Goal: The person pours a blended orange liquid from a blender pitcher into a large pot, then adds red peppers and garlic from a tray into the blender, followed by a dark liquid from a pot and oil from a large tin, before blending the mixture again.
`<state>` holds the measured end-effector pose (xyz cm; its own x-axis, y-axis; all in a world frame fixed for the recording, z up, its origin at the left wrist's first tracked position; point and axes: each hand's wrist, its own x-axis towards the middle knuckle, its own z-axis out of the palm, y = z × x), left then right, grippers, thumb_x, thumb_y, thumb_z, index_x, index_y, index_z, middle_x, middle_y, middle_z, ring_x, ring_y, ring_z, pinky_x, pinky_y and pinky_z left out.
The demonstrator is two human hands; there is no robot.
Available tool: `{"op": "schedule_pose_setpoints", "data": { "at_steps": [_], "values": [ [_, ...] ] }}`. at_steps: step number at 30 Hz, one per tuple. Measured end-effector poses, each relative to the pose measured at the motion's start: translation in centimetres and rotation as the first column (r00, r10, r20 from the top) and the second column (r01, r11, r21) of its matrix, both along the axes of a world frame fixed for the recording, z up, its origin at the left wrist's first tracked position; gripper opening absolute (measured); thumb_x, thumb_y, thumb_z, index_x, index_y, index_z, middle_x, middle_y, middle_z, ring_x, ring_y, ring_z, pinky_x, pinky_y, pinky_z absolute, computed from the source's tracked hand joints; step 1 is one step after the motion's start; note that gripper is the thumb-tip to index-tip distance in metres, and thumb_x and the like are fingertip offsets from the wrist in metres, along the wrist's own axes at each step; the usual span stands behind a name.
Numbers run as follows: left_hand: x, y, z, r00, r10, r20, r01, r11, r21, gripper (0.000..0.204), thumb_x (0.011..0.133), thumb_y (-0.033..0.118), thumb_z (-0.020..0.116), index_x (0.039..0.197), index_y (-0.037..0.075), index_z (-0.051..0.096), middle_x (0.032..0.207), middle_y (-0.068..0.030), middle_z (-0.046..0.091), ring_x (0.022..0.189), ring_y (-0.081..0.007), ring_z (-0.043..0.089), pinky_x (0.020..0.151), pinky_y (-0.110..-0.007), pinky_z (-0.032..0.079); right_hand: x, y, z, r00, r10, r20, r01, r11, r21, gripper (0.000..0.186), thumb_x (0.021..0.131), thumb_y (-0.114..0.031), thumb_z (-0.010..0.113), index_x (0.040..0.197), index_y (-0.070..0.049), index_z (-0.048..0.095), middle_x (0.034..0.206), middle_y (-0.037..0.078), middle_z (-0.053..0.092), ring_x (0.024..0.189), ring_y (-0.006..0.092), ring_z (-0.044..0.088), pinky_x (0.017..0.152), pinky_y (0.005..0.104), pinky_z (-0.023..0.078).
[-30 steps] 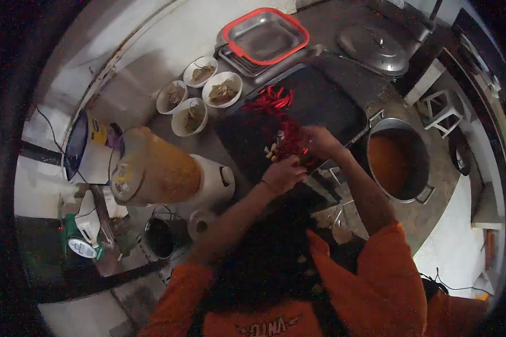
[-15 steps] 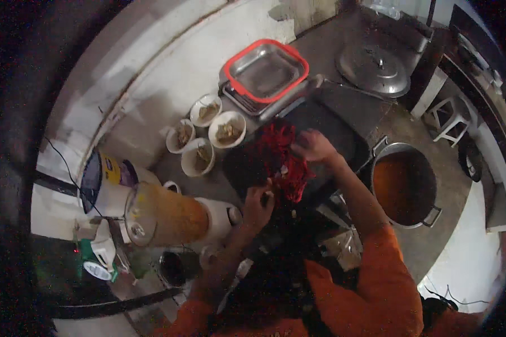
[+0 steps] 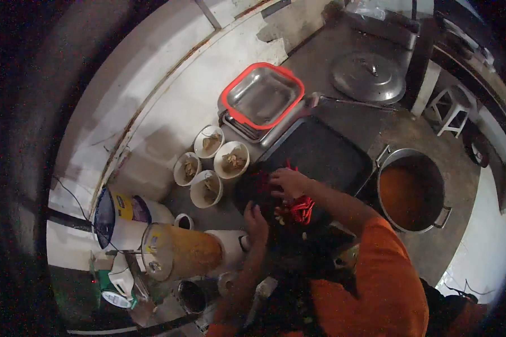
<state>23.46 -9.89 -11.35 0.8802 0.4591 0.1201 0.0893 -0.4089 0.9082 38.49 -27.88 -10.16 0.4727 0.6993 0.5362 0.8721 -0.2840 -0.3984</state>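
A pile of long, thin red pieces that look like chilies (image 3: 302, 212) lies on the near part of a dark tray (image 3: 334, 149). My right hand (image 3: 289, 182) reaches over the pile from the right, its fingers curled down on the chilies and covering part of them. At the pile's left side is my left hand (image 3: 257, 222), fingers stretched forward; shadow hides what its tips touch. Small pale bits, perhaps garlic cloves, lie beside the chilies.
Several white bowls (image 3: 206, 189) with food stand left of the tray. Behind it sits a red-rimmed steel pan (image 3: 262, 96). A blender jug (image 3: 177, 251) is at left; at right, a large pot (image 3: 410, 194) with orange liquid. A metal lid (image 3: 368, 77) lies at the back.
My right hand has moved left and nearer over the chilies, which now lie lower and more gathered. My left hand's fingers have straightened. The whole view has shifted slightly.
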Motion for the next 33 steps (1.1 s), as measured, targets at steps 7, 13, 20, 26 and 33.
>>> {"op": "schedule_pose_setpoints", "data": {
  "at_steps": [7, 13, 20, 26, 33],
  "values": [
    [4.3, -2.0, 1.7, 1.000, -0.017, -0.025, 0.022, 0.969, 0.245, 0.046, 0.096, 0.033, 0.037, 0.125, -0.002, 0.045, 0.129, -0.0240, 0.042, 0.124, -0.0346, 0.035, 0.104, -0.043, 0.026, -1.4, -7.3, 2.0, 0.901, -0.350, -0.257, 0.320, 0.935, -0.151, 0.053, 0.083, -0.043, 0.055, 0.122, -0.008, 0.050, 0.128, 0.020, 0.047, 0.122, 0.0391, 0.039, 0.103, 0.0464, 0.033],
    [2.4, -4.1, 0.6, 0.942, -0.333, 0.029, 0.296, 0.871, 0.392, 0.044, 0.097, 0.029, 0.029, 0.125, 0.000, 0.046, 0.128, -0.0225, 0.044, 0.123, -0.0351, 0.036, 0.106, -0.044, 0.020, -7.8, -6.6, 4.0, 0.908, -0.235, -0.347, 0.257, 0.966, 0.019, 0.048, 0.088, -0.038, 0.049, 0.124, -0.005, 0.049, 0.130, 0.023, 0.043, 0.127, 0.0393, 0.032, 0.105, 0.0468, 0.030],
    [3.5, -5.9, -1.6, 0.979, -0.202, 0.013, 0.182, 0.910, 0.373, 0.040, 0.096, 0.024, 0.032, 0.123, -0.003, 0.046, 0.126, -0.0194, 0.047, 0.120, -0.0319, 0.041, 0.103, -0.041, 0.029, -11.3, -0.9, 3.6, 0.744, -0.621, -0.246, 0.648, 0.760, 0.039, 0.040, 0.087, -0.024, 0.047, 0.116, 0.004, 0.052, 0.119, 0.023, 0.051, 0.114, 0.0389, 0.046, 0.101, 0.0472, 0.031],
    [3.6, -7.4, -0.4, 0.949, -0.277, 0.148, 0.216, 0.918, 0.333, 0.047, 0.094, 0.036, 0.038, 0.125, 0.000, 0.044, 0.121, -0.0167, 0.051, 0.109, -0.0307, 0.051, 0.094, -0.040, 0.040, -10.0, 2.5, -1.0, 0.726, -0.224, -0.651, 0.604, 0.660, 0.447, 0.034, 0.090, -0.025, 0.045, 0.111, 0.000, 0.056, 0.107, 0.020, 0.059, 0.103, 0.0363, 0.053, 0.093, 0.0415, 0.040],
    [4.6, -3.5, -1.6, 0.983, -0.099, 0.156, 0.159, 0.884, -0.440, 0.037, 0.093, 0.025, 0.039, 0.112, 0.000, 0.057, 0.108, -0.0120, 0.059, 0.097, -0.0211, 0.057, 0.087, -0.033, 0.044, -10.1, 5.3, 1.0, 0.345, 0.605, -0.718, 0.762, 0.266, 0.590, 0.029, 0.093, -0.019, 0.044, 0.111, -0.001, 0.057, 0.102, 0.009, 0.062, 0.092, 0.0177, 0.059, 0.081, 0.0302, 0.047]
  ]
}}
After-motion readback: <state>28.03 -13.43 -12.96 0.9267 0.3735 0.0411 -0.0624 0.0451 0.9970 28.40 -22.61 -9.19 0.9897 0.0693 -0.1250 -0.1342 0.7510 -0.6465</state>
